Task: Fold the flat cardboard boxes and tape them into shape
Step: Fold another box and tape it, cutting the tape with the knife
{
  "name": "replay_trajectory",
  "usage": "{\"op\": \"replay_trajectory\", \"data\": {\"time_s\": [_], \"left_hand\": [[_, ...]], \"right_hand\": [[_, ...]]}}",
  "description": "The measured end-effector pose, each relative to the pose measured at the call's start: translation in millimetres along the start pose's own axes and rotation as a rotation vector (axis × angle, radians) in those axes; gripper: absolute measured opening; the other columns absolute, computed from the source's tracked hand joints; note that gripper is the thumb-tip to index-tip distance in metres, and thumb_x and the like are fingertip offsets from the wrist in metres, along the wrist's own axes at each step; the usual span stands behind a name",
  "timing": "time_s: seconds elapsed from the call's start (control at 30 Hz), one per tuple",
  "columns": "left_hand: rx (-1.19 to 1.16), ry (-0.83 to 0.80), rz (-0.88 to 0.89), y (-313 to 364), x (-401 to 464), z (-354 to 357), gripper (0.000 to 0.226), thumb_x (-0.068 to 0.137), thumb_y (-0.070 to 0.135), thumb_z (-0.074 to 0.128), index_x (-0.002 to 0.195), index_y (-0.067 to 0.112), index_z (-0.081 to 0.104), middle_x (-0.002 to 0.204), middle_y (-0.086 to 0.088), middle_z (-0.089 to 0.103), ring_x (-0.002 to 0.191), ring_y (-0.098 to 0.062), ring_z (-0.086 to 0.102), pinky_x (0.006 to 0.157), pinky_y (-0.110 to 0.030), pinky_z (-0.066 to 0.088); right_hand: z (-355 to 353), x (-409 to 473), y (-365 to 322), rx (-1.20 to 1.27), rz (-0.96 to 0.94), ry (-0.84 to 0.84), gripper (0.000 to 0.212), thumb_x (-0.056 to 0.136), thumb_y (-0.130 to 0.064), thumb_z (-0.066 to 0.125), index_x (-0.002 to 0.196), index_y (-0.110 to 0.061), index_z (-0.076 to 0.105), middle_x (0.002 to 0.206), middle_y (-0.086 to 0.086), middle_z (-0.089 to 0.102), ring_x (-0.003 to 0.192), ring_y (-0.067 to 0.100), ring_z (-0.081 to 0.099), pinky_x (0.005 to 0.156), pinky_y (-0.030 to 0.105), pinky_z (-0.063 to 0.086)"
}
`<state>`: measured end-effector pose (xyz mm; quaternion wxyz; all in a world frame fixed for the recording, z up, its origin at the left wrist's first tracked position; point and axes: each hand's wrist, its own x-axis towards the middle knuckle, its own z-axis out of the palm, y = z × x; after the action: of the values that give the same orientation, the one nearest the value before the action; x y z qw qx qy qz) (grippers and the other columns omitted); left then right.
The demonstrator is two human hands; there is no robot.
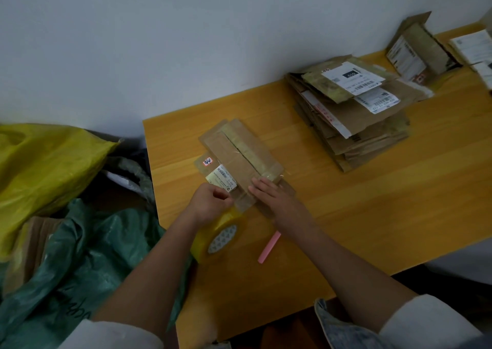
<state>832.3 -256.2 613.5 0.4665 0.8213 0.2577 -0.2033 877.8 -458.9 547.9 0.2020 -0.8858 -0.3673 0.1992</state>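
Observation:
A small folded cardboard box (pixel 239 151) lies on the wooden table (pixel 372 202), its two top flaps meeting along a taped seam and a white label on its left side. My right hand (pixel 274 194) rests flat on the near end of the box, fingers straight. My left hand (pixel 210 202) has its fingers curled, holding a roll of clear yellowish tape (pixel 215 236) at the box's near-left corner; a strip of tape runs from the roll up onto the box. A stack of flat cardboard boxes (pixel 351 109) lies at the right rear.
A pink stick-shaped tool (pixel 269 246) lies on the table near my right forearm. Another opened box (pixel 415 47) and papers (pixel 476 47) sit at the far right by the wall. Left of the table are a yellow bag (pixel 45 167) and a green bag (pixel 80 255).

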Motion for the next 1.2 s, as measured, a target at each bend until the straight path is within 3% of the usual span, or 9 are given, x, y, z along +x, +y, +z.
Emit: {"op": "replay_trajectory", "data": {"time_s": [0.27,0.37,0.53,0.6,0.7,0.8,1.0,1.1,1.2], "left_hand": [[0.072,0.12,-0.135,-45.8,-27.6,-29.2,0.013,0.091,0.011,0.065,0.082,0.002,0.07,0.078,-0.01,0.063,0.073,-0.019,0.057,0.067,-0.03,0.044],[0.016,0.121,-0.049,-38.1,-27.4,-20.2,0.012,0.09,0.009,0.066,0.078,0.008,0.068,0.077,-0.006,0.062,0.071,-0.014,0.055,0.06,-0.02,0.044],[-0.039,0.092,0.063,-36.8,-28.8,-9.6,0.018,0.089,0.004,0.066,0.074,0.014,0.066,0.074,-0.006,0.061,0.067,-0.012,0.052,0.056,-0.01,0.042],[-0.026,0.068,0.097,-38.8,-29.2,-7.8,0.02,0.088,0.004,0.067,0.072,0.017,0.066,0.081,-0.015,0.065,0.071,-0.015,0.054,0.061,-0.018,0.046],[-0.016,0.049,0.135,-39.9,-32.1,-7.1,0.021,0.087,0.005,0.069,0.072,0.02,0.066,0.089,-0.019,0.067,0.076,-0.019,0.057,0.071,-0.032,0.051],[-0.003,0.033,0.2,-42.4,-36.2,-4.4,0.025,0.085,0.004,0.07,0.07,0.023,0.066,0.086,-0.013,0.068,0.078,-0.015,0.059,0.077,-0.035,0.051],[-0.025,0.019,0.239,-44.4,-43.2,2.7,0.01,0.08,0.01,0.078,0.08,0.016,0.07,0.085,0.001,0.067,0.077,0.003,0.057,0.073,-0.014,0.041],[0.077,-0.032,0.183,-40.3,-49.6,0.5,0.047,0.067,0.037,0.085,0.109,0.026,0.066,0.104,0.008,0.063,0.1,-0.004,0.057,0.075,-0.006,0.039],[0.014,-0.09,0.091,-45.9,-56.5,-9.4,0.092,0.06,0.042,0.088,0.138,0.041,0.039,0.108,0.003,0.056,0.102,-0.012,0.057,0.08,-0.021,0.046]], "right_hand": [[-15.8,5.5,6.9,0.062,0.171,0.089,0.092,0.082,0.011,0.054,0.155,-0.03,0.015,0.162,-0.015,0.001,0.146,0.001,-0.01,0.115,0.025,0.022],[-18.1,10.3,-0.7,0.039,0.178,0.082,0.086,0.08,0.005,0.06,0.152,-0.026,0.025,0.162,-0.01,0.011,0.149,0.007,0.001,0.122,0.041,0.014],[-23.1,-3.9,-32.4,0.088,-0.081,0.536,0.046,0.076,0.007,0.057,0.12,-0.008,0.062,0.124,0.007,0.059,0.116,0.018,0.05,0.098,0.029,0.042],[-12.1,-8.2,-55.2,0.265,-0.051,0.456,0.032,0.086,0.002,0.054,0.115,-0.007,0.064,0.108,0.006,0.062,0.1,0.009,0.051,0.088,0.026,0.046],[-0.4,-7.3,-75.1,0.681,0.344,0.088,0.029,0.097,-0.025,0.057,0.119,-0.008,0.065,0.105,0.005,0.066,0.095,0.011,0.057,0.083,0.026,0.046],[15.1,-9.3,-83.0,1.02,0.559,-0.037,0.017,0.09,-0.032,0.068,0.086,-0.015,0.069,0.079,-0.004,0.064,0.075,0.008,0.056,0.075,0.029,0.045],[22.4,-6.5,-91.3,0.844,0.609,0.029,0.015,0.089,-0.027,0.069,0.082,-0.013,0.067,0.086,0.003,0.068,0.082,0.018,0.063,0.077,0.037,0.052],[21.9,-6.6,-85.6,0.749,0.639,0.099,0.015,0.091,-0.025,0.066,0.082,-0.013,0.065,0.087,0.003,0.066,0.088,0.02,0.063,0.076,0.031,0.048],[24.1,-14.2,-77.3,0.816,0.726,0.161,0.013,0.093,-0.025,0.063,0.088,-0.013,0.065,0.093,0.003,0.067,0.089,0.022,0.067,0.069,0.039,0.057]]}}
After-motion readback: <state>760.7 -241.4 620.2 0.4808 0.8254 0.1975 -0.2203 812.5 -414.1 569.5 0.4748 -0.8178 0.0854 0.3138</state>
